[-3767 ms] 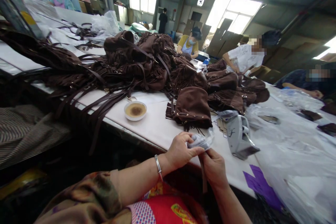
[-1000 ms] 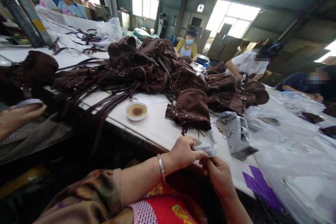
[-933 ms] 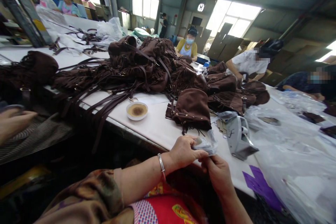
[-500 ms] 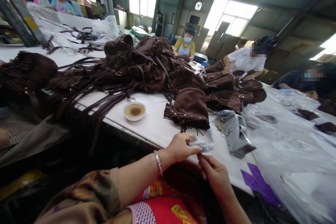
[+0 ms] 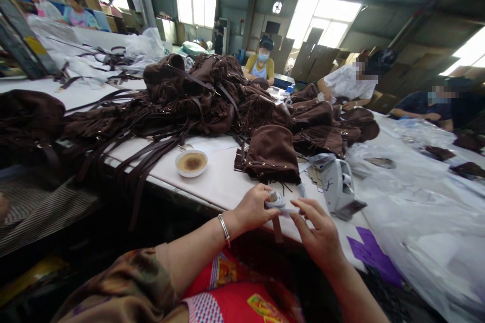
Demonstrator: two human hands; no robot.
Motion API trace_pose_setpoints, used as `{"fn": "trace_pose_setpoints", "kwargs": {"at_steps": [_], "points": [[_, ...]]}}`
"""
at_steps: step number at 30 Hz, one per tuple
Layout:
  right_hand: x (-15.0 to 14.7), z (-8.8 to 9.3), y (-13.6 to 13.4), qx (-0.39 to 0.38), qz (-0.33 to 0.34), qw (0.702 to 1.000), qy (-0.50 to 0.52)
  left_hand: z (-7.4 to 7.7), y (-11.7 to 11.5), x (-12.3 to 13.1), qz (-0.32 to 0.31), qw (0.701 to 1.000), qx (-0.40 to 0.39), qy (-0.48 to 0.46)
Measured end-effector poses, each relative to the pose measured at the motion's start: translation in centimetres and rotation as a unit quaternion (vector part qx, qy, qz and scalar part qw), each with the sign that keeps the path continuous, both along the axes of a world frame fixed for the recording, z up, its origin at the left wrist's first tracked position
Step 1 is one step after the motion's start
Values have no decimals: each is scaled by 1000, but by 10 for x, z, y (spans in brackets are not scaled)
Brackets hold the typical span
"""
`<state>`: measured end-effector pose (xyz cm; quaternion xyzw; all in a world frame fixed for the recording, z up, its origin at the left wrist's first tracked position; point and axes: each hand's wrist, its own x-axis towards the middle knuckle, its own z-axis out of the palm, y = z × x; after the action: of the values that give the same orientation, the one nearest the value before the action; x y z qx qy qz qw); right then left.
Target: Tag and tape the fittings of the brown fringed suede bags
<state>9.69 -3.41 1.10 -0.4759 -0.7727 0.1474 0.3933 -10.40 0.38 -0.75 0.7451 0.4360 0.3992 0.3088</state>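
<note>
My left hand (image 5: 254, 207), with a bangle at the wrist, is closed around a small bundle wrapped in whitish plastic film (image 5: 279, 201). From under this grip a short flat brown strip (image 5: 278, 229) hangs over the table edge. The thumb and fingers of my right hand (image 5: 316, 229) pinch a loose end of the film, pulled out to the right. Just beyond both hands lies a dark brown drawstring bag (image 5: 272, 151) with fringe and metal eyelets.
Dark brown bags (image 5: 212, 96) and straps lie heaped behind. A white bowl (image 5: 191, 163) of tan paste stands left. To the right are a grey tape dispenser (image 5: 339, 189), purple pieces (image 5: 373, 257) and clear plastic bags (image 5: 420, 222). Several people sit around the table.
My right hand has moved from the brown strip up to the film and now draws its end rightward. The strip now hangs below my left hand. The view has shifted slightly.
</note>
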Motion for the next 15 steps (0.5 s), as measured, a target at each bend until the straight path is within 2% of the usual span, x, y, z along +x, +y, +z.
{"fn": "trace_pose_setpoints", "kwargs": {"at_steps": [3,7,11,15], "points": [[-11,9,29,14,56,996,-72,-9,2,6,-42,998,38,23],[-25,-8,60,-11,103,987,-126,-28,18,2,-61,993,61,83],[-30,-30,78,-25,72,987,-143,-44,35,-2,-46,988,56,138],[-27,-40,84,-49,27,992,-113,-49,40,0,-27,986,55,156]]}}
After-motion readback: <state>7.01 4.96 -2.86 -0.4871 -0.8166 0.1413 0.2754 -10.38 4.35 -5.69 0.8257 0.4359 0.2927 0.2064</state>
